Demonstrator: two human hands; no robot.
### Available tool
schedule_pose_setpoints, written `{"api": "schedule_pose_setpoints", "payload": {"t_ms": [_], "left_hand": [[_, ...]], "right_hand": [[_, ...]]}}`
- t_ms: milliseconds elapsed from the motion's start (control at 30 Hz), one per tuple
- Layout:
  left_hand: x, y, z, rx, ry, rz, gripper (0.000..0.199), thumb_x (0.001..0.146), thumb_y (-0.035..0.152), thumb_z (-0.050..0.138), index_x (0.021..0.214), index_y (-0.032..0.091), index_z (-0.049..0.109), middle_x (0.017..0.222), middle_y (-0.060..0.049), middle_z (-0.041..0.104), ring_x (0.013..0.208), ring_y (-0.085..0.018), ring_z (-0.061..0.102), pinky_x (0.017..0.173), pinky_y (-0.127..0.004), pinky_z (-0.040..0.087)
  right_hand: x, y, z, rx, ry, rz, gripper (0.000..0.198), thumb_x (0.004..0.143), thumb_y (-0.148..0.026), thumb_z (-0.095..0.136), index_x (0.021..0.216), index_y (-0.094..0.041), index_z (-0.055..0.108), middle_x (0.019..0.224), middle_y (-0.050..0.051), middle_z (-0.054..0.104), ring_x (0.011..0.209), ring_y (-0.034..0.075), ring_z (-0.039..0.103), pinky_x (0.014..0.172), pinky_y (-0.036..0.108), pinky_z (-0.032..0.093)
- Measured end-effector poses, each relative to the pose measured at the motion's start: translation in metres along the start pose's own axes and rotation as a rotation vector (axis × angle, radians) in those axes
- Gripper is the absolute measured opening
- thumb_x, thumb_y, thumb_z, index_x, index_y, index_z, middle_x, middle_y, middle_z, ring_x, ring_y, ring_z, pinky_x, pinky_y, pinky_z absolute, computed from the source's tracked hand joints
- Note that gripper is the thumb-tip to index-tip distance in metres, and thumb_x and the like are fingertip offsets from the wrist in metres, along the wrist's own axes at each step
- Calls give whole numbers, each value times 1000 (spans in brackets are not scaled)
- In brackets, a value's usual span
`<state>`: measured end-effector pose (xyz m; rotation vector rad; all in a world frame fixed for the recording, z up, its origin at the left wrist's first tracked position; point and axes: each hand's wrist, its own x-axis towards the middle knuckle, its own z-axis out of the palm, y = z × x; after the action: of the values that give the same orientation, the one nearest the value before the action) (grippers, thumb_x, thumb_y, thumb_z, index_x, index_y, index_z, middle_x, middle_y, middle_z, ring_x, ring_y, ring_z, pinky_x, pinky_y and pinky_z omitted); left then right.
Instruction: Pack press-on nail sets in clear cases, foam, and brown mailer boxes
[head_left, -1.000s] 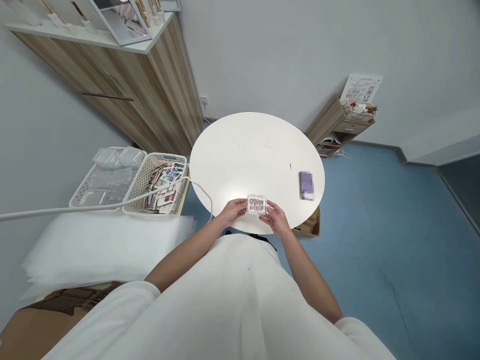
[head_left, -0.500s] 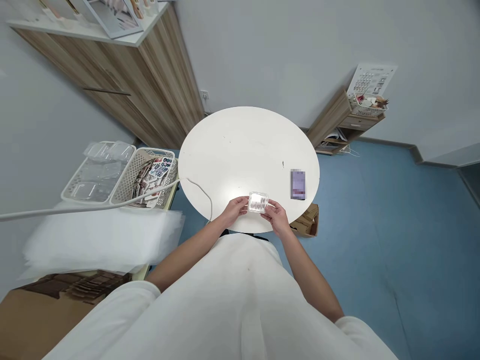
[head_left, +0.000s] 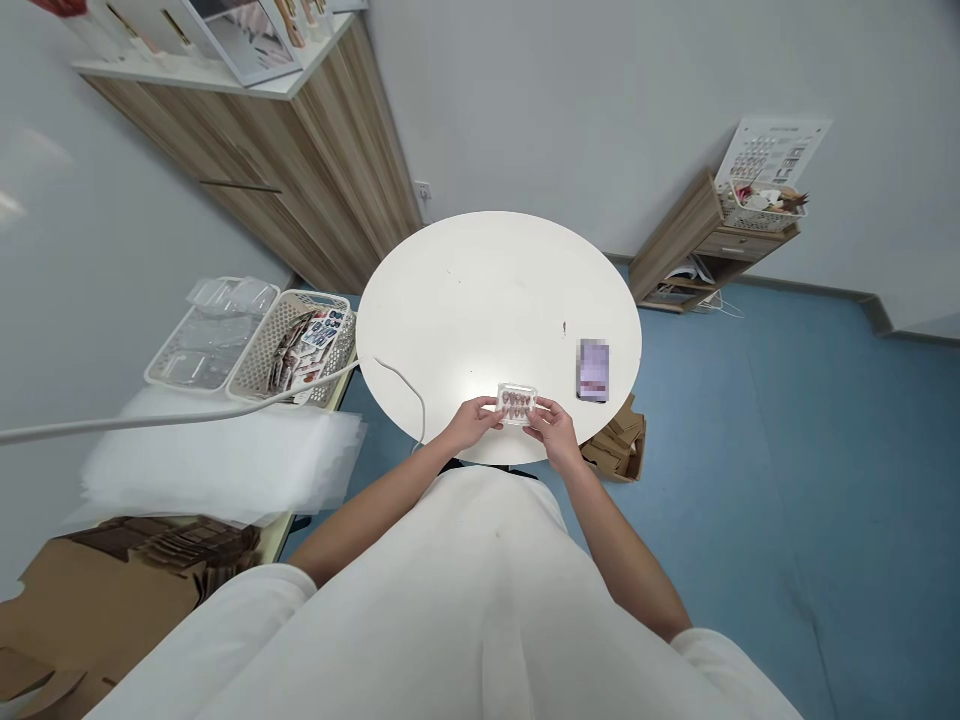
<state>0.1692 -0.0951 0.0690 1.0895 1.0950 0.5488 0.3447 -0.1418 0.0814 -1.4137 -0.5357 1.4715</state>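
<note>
Between my two hands is a small clear plastic box of press-on nails, held over the near edge of the round white table. Two rows of pinkish nails show through it. My left hand grips its left side, fingers closed on the edge. On the right side, the thumb and fingers of my right hand pinch the box. A purple phone-sized item, blurred by pixels, lies on the table to the right of my right hand.
At left stand a white basket of printed cards and a basket of clear plastic boxes, near a stack of translucent sheets. A white cable crosses onto the table. A carton of cardboard sits on the floor at right.
The glare on the box has gone, so both rows of nails show now. Both hands keep their hold on it. The camera view has shifted slightly.
</note>
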Motion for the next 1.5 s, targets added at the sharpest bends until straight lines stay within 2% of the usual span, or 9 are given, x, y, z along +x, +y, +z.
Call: {"api": "schedule_pose_setpoints", "payload": {"t_ms": [233,367,567,733,933,1067,1200,1333,1500], "left_hand": [[0,1,4,78,-4,17,48,68,49,64,102,15,54,70,-5,67,69,-18,63,73,-32,42],[5,-8,8,125,56,40,43,71,47,61,100,16,53,67,-2,65,64,-15,60,68,-29,42],[6,-12,10,129,123,63,47,74,44,58,111,16,49,70,-2,64,70,-15,62,73,-30,44],[3,-17,1,143,131,105,48,79,42,53,119,16,45,87,-7,65,81,-16,62,79,-34,45],[-3,-15,-18,220,320,193,45,78,36,56,119,21,48,117,-10,54,91,-16,59,80,-33,47],[-3,-11,-35,250,319,221,41,79,35,55,117,21,51,114,-9,53,93,-16,57,78,-31,49],[-1,-13,-62,248,296,197,43,78,34,56,120,22,50,111,-9,53,95,-17,56,78,-31,50],[3,-17,-102,246,332,150,45,78,33,55,122,22,49,113,-10,50,97,-18,54,80,-32,49],[14,-22,-162,208,422,84,50,78,35,55,125,22,45,116,-10,44,104,-19,50,83,-32,47]], "right_hand": [[6,-1,-3,-42,1,-14,41,59,-33,72,94,-22,54,79,-1,60,75,13,59,72,32,53],[13,5,-3,-65,13,-18,40,58,-32,72,92,-21,53,75,-3,58,72,13,59,68,31,53],[18,12,0,-38,24,-16,39,60,-32,70,93,-21,52,78,-2,58,76,14,59,68,30,53],[22,15,8,-21,18,1,41,61,-32,69,95,-22,50,78,-3,59,74,13,60,69,30,53],[27,12,26,-24,10,-26,40,62,-32,69,96,-23,48,80,-2,59,77,13,60,72,32,52],[33,13,48,-49,-5,-21,38,64,-32,68,95,-23,49,80,-2,59,80,13,60,73,32,52],[43,22,83,-108,12,-15,36,66,-32,65,97,-23,48,84,0,61,80,14,60,76,34,50],[58,34,129,-196,46,-12,35,70,-32,61,101,-22,48,95,4,61,85,16,60,81,37,48],[83,44,192,-354,-1,-61,42,70,-28,56,112,-22,49,117,8,53,98,18,54,86,38,45]]}}
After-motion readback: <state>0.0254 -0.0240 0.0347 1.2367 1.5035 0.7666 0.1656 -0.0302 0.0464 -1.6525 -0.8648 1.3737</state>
